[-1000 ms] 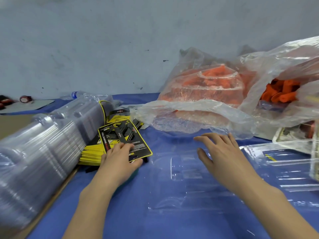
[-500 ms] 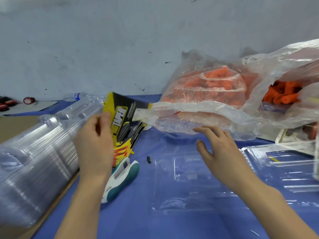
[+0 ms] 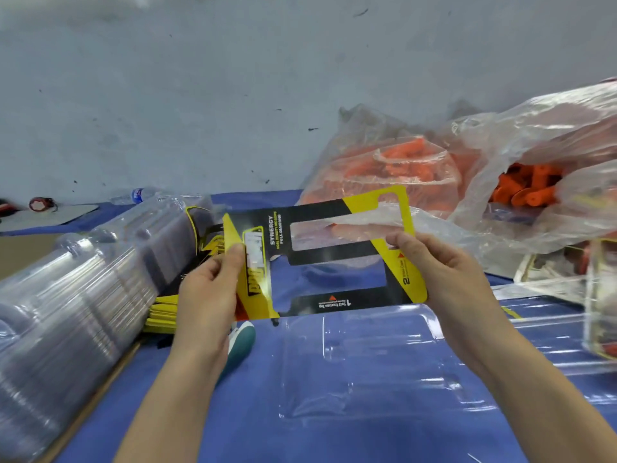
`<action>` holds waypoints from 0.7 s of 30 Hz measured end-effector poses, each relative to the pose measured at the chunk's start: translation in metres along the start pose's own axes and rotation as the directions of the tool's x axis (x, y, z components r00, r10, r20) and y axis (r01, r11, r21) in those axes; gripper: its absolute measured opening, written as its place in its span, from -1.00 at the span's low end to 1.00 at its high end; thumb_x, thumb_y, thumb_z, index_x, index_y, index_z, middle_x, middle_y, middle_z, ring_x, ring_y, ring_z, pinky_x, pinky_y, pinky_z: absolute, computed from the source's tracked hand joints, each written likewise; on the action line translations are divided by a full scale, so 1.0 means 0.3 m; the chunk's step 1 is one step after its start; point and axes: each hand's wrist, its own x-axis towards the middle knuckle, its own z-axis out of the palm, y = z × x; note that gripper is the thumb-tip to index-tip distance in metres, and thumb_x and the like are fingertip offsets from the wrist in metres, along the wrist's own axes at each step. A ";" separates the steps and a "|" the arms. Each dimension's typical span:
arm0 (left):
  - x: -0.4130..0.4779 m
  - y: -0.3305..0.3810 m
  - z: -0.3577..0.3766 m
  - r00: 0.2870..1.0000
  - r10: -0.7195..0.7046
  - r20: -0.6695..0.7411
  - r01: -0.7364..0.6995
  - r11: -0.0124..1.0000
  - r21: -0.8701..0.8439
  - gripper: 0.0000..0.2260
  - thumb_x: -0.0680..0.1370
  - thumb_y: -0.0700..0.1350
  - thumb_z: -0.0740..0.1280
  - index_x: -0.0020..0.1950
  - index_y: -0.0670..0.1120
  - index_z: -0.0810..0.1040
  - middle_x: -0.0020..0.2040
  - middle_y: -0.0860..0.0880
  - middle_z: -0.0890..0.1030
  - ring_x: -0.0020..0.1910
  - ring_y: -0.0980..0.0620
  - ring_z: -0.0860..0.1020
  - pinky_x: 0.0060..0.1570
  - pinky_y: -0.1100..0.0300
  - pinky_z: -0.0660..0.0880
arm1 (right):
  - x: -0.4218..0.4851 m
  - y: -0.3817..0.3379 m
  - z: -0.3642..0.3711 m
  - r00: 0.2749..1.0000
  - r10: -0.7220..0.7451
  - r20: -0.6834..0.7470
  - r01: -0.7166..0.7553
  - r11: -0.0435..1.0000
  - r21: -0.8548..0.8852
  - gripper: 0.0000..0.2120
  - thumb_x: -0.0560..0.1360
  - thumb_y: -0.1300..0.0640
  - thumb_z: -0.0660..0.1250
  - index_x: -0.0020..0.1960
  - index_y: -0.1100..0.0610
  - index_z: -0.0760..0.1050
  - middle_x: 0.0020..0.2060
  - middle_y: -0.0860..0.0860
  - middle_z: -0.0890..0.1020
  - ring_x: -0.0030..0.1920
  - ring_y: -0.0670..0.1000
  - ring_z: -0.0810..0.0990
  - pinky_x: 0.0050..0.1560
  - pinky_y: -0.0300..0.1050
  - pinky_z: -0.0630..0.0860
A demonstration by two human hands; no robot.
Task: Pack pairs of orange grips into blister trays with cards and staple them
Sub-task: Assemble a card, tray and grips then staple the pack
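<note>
A clear blister tray point(image 3: 360, 362) lies flat on the blue cloth point(image 3: 200, 406), nearest the camera and between the two forearms. Just left of the tray, a teal and white stapler point(image 3: 243, 339) lies on the cloth, partly hidden behind the left forearm. A small black bit point(image 3: 275, 323) sits at the tray's far left corner.

Over the tray's far edge, both hands hold one card point(image 3: 334, 255) up off the cloth. It is yellow and black with cut-out windows, its printed face towards the camera and the lettering turned sideways and upside down. The left hand point(image 3: 207, 295) pinches the card's left end, with the thumb on the front and the fingers curled behind. The right hand point(image 3: 447, 272) pinches the right end, with the thumb on the yellow corner.

Left of the tray, beyond the left hand, a pile of more cards point(image 3: 163, 315) lies against a long stack of nested clear trays point(image 3: 66, 295) resting on its side. Right of the tray lie further clear trays point(image 3: 551, 329).

Behind the tray, two plastic bags hold the orange grips: a closed bag point(image 3: 394, 168) directly behind, and an open bag point(image 3: 531, 188) further right. Far behind and to the left of the tray, a water bottle point(image 3: 138, 195) lies by the grey wall point(image 3: 233, 95).
</note>
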 end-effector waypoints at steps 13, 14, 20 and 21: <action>-0.024 -0.049 0.058 0.989 -0.038 0.144 0.018 0.990 0.140 -0.75 0.53 0.03 0.39 -0.19 -0.13 0.67 -0.27 -0.11 0.70 -0.35 -0.04 0.67 -0.46 0.20 0.55 | -0.004 0.029 -0.070 0.985 0.142 -0.097 -0.138 0.989 0.046 -0.76 0.40 -0.14 0.44 -0.12 0.02 0.71 -0.14 0.17 0.70 -0.23 0.09 0.60 -0.06 0.12 0.63; -0.024 -0.050 0.060 0.987 -0.043 0.153 0.020 0.989 0.147 -0.75 0.53 0.04 0.39 -0.19 -0.12 0.67 -0.25 -0.13 0.71 -0.32 -0.07 0.67 -0.45 0.17 0.57 | -0.004 0.028 -0.073 0.984 0.145 -0.100 -0.141 0.989 0.050 -0.73 0.39 -0.15 0.45 -0.11 0.04 0.71 -0.13 0.19 0.70 -0.21 0.11 0.60 -0.01 0.18 0.61; -0.027 -0.065 0.063 0.986 -0.008 0.164 -0.025 0.980 0.198 -0.83 0.54 0.04 0.39 -0.13 0.01 0.72 -0.21 -0.09 0.72 -0.29 -0.06 0.67 -0.33 0.02 0.63 | -0.007 0.029 -0.088 0.982 0.158 -0.105 -0.153 0.986 0.059 -0.65 0.24 -0.21 0.46 -0.16 0.04 0.71 -0.14 0.24 0.68 -0.24 0.09 0.56 0.02 0.24 0.59; -0.028 -0.070 0.064 0.987 0.004 0.159 -0.037 0.978 0.206 -0.84 0.55 0.02 0.38 -0.13 0.01 0.71 -0.21 -0.05 0.72 -0.28 -0.02 0.69 -0.37 0.06 0.62 | -0.009 0.031 -0.088 0.982 0.159 -0.102 -0.154 0.986 0.059 -0.65 0.23 -0.21 0.46 -0.17 0.03 0.71 -0.16 0.22 0.68 -0.26 0.06 0.58 -0.02 0.17 0.60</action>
